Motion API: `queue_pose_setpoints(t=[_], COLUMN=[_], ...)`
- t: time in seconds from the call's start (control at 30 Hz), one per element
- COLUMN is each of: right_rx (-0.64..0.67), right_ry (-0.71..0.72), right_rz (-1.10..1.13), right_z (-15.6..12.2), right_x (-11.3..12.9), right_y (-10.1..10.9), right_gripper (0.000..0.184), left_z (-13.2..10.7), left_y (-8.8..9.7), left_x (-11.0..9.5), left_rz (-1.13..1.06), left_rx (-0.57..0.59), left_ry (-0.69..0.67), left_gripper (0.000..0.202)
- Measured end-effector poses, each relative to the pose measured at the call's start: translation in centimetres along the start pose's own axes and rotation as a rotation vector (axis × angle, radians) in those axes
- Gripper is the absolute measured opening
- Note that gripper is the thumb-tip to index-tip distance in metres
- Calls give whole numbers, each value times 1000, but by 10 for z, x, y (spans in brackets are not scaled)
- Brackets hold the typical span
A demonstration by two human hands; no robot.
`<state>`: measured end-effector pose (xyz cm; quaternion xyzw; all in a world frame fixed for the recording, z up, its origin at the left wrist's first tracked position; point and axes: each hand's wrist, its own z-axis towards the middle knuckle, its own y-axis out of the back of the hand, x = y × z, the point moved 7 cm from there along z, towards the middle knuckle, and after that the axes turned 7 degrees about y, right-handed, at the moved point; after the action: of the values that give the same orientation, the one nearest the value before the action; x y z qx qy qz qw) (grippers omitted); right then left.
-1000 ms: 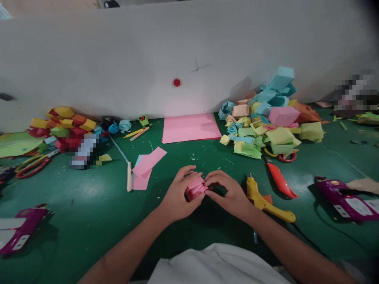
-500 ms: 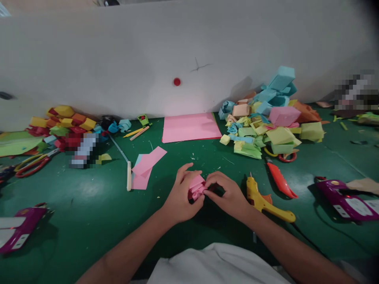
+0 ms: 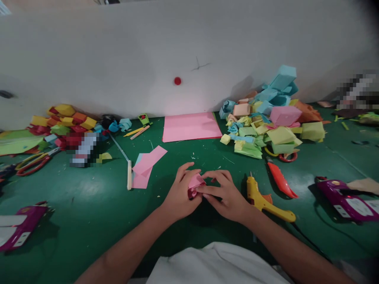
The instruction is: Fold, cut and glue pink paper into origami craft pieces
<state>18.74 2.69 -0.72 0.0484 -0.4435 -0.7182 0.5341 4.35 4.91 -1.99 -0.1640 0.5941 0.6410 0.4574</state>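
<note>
My left hand (image 3: 181, 193) is closed around a small folded pink paper piece (image 3: 195, 181), whose lower part looks crumpled and darker inside. Fingers of my right hand (image 3: 226, 195) are spread apart, and one fingertip presses on the right side of that pink paper. Part of the piece is hidden behind the fingers. Pink paper strips (image 3: 150, 161) lie on the green table to the left of my hands. A yellow glue gun (image 3: 263, 201) rests just right of my right hand.
Pink sheets (image 3: 191, 127) lie against the grey wall. Piles of folded coloured paper (image 3: 282, 136) stand at right and of small paper shapes (image 3: 68, 118) at left. A red-handled cutter (image 3: 281, 181), scissors (image 3: 34, 163), a white-handled stick (image 3: 129, 175) and purple power strips (image 3: 346, 197) surround the work spot.
My right hand's thumb and fingers have parted from their pinch on the pink paper. A finger now reaches across its front. The left hand keeps its hold.
</note>
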Motion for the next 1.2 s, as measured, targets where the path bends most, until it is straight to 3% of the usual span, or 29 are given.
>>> queue_pose_setpoints(t=[0.4,0.57,1.07,1.2], right_rx=[-73,-32,-8,18], right_ry=[-46,-86,-27,-42], right_rz=[6,6,70,72], right_z=[-3,-3,-1,-1], right_x=[-5,-8,0,-1], right_y=[2,0,5,3], right_gripper=[16,25,34,28], left_z=[0,0,1,1], left_y=[0,0,1,0], left_x=[1,0,-1,0], left_rz=[-21,-16,-31,-35], left_rx=[12,8,8,15], left_ry=[11,-2,-8,-4], left_gripper=[65,65,65,68])
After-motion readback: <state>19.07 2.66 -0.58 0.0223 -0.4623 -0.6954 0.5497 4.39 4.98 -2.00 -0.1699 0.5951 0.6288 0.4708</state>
